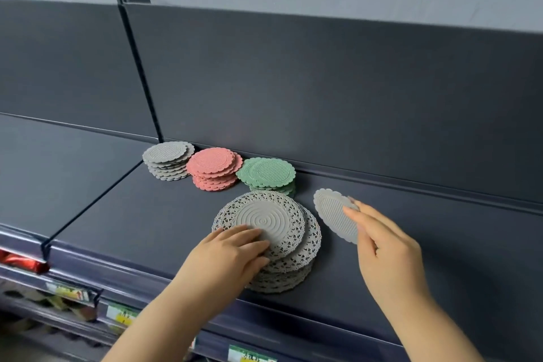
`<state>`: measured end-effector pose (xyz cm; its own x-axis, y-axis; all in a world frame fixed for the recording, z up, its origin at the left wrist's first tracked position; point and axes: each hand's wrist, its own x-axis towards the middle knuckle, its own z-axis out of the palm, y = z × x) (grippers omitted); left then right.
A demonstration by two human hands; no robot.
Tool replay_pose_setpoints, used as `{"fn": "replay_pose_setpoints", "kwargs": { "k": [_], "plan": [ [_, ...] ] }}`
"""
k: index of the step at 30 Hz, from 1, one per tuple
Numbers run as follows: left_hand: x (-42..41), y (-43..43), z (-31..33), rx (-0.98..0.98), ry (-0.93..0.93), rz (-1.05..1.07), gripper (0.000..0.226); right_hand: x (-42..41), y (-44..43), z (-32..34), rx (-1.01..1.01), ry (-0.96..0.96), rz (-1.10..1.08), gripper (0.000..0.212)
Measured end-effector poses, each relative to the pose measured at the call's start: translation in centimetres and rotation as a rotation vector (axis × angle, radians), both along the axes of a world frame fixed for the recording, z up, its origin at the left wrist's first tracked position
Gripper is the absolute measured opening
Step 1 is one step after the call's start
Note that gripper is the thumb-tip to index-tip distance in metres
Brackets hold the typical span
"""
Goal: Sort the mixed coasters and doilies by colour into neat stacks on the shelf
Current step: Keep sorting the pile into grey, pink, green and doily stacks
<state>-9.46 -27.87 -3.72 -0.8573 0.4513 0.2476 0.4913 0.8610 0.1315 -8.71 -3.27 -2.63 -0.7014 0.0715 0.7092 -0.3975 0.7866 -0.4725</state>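
Note:
Three stacks of scalloped coasters stand along the back of the dark shelf (123, 214): grey (167, 156), pink (214, 167) and green (269, 174). In front of them lies a slumped pile of large grey lace doilies (282, 232). My left hand (232, 253) rests flat on the near edge of that pile, fingers spread. To the right, my right hand (385, 250) holds a single grey coaster (332, 211) by its near edge, tilted up off the shelf.
A thin divider rail (88, 210) crosses the shelf at the left. The dark back panel (323, 91) rises behind the stacks. Price labels (249, 357) and packaged goods (20, 261) sit on the shelf front and below.

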Motion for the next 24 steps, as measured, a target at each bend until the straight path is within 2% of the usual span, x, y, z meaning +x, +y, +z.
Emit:
{"fn": "replay_pose_setpoints", "kwargs": {
  "k": [3,9,14,20,24],
  "plan": [
    [0.2,0.3,-0.4,-0.015,0.005,0.014,0.063,-0.3,0.6,0.4,-0.012,0.018,0.004,0.046],
    [0.4,0.7,0.3,-0.036,-0.012,0.015,0.066,-1.5,-0.3,0.4,-0.06,0.03,0.089,0.034],
    [0.6,-0.4,0.0,-0.035,-0.002,0.005,0.052,-2.1,-1.6,0.3,-0.109,0.005,0.14,0.036],
    [-1.5,-6.0,-0.3,-0.038,0.022,0.089,0.042,-4.5,-6.3,2.0,-0.081,0.039,0.17,0.037],
    [-4.9,-12.6,-0.2,-0.045,0.038,0.144,0.041,-7.6,-13.6,3.5,-0.026,0.005,0.195,0.039]
  ]
}}
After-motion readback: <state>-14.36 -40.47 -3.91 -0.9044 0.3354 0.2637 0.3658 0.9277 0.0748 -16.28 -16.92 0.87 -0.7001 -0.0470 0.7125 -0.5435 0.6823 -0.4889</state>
